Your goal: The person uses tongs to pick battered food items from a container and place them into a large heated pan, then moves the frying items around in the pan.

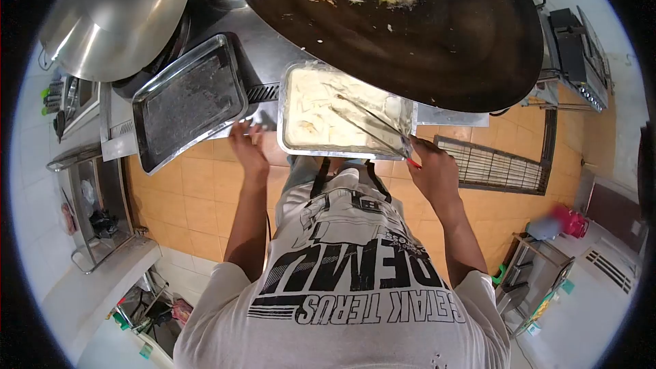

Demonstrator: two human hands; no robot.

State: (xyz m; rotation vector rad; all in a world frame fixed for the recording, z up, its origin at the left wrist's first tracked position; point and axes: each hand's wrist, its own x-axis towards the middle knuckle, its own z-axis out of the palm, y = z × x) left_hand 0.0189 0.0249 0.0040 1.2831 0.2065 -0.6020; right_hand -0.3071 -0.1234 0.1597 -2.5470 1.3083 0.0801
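Far left, upper area: a large, shiny steel bowl-shaped vessel (126, 17). Just below and right of it, a shallow dark-bottomed tray (190, 104), angled, its near end reaching past the counter edge. Left hand (247, 152) next, near the tray's lower right corner; fingers apart and slightly bent, no object seen in them; whether a fingertip touches the rim, cannot tell. Centre: a rectangular metal container (283, 119) at the counter's near edge, right in front of the person, holding a pale, creamy mass (307, 99). Tongs (374, 117) lie slantwise over it, arms parted, tips at the pale mass. Right hand (435, 167), at the container's right corner, grips the tongs' red-marked near end. Above and rightward, a broad dark pan (437, 48), pale residue on its surface. Farther right, a floor grate (493, 165).
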